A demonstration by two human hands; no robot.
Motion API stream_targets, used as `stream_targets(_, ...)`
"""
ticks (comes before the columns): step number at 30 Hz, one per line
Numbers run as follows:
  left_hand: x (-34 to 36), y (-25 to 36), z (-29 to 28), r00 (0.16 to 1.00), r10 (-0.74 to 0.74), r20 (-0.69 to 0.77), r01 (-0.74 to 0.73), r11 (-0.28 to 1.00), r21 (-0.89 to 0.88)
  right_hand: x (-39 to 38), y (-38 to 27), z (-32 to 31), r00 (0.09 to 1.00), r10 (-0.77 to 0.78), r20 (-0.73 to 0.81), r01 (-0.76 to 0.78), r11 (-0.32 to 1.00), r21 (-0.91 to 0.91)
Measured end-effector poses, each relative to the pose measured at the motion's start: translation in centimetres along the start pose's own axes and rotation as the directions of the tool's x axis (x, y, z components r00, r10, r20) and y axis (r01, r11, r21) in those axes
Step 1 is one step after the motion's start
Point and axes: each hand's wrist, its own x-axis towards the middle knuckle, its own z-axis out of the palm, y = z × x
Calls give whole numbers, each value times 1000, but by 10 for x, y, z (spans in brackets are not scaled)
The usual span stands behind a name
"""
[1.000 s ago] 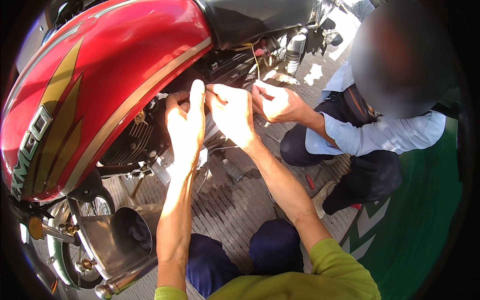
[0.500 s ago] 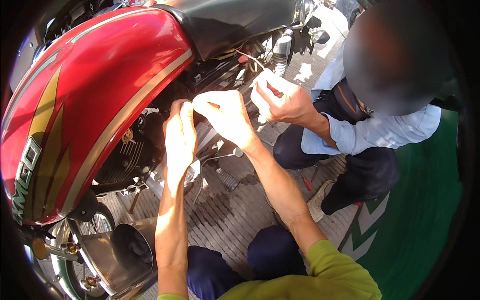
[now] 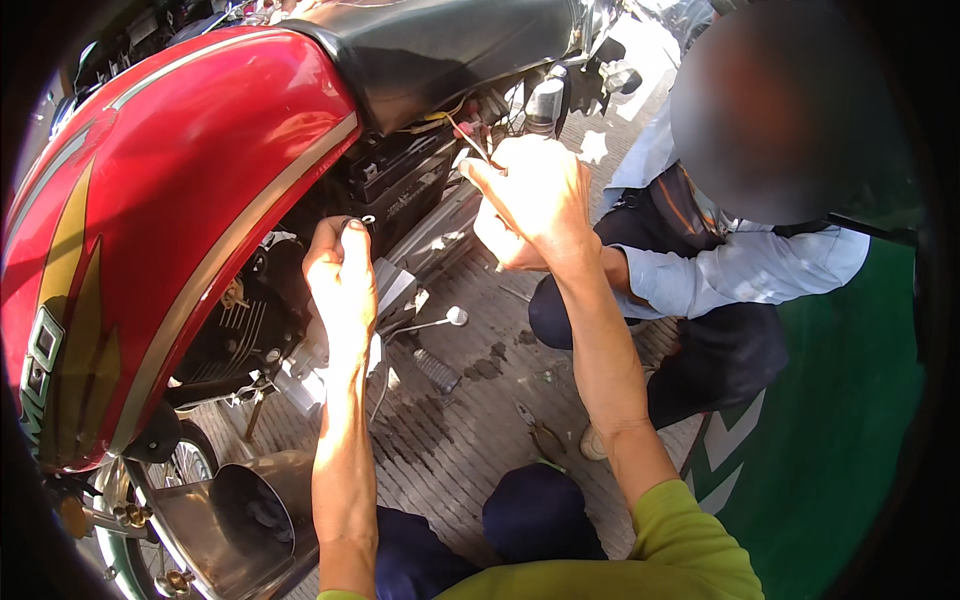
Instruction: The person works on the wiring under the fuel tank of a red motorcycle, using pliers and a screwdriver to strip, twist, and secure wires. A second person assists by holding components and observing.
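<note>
My left hand (image 3: 342, 280) is pinched closed beside the engine, with a small shiny ring-shaped piece (image 3: 368, 219) at its fingertips. Farther right, my right hand (image 3: 545, 195) closes its fingers on a thin pale wire (image 3: 475, 140) that comes out from under the black seat (image 3: 450, 50). A co-worker's hand (image 3: 495, 235) shows just under my right hand, mostly covered by it. Both my hands are at the side of a motorcycle with a red fuel tank (image 3: 230, 130). Behind them lies a black box (image 3: 405, 185) in the frame.
The co-worker in a light blue sleeve (image 3: 740, 270) crouches close on the right. Pliers (image 3: 540, 432) lie on the grooved concrete floor (image 3: 450, 470). A foot lever (image 3: 440, 320) sticks out below my hands. At lower left is a metal guard (image 3: 235, 510).
My right hand has left my left hand and moved right to the wire and the co-worker's hand. My left hand has lowered slightly. The pliers have come into sight.
</note>
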Motion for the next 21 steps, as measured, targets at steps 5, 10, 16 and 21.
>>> stream_targets(5,-11,7,2,993,-57,103,48,995,92,-7,4,-4,997,1,73,-1,1000,4)
stream_targets(10,-18,26,-7,987,-99,129,30,890,455,-3,-5,-3,985,-59,159,5,948,318)
stream_targets(16,-24,55,-10,987,1,163,-66,918,392,-8,-26,-1,710,371,598,-703,327,632)
stream_targets(21,5,56,31,948,-168,271,148,985,92,-22,-29,6,987,-141,-84,148,985,91)
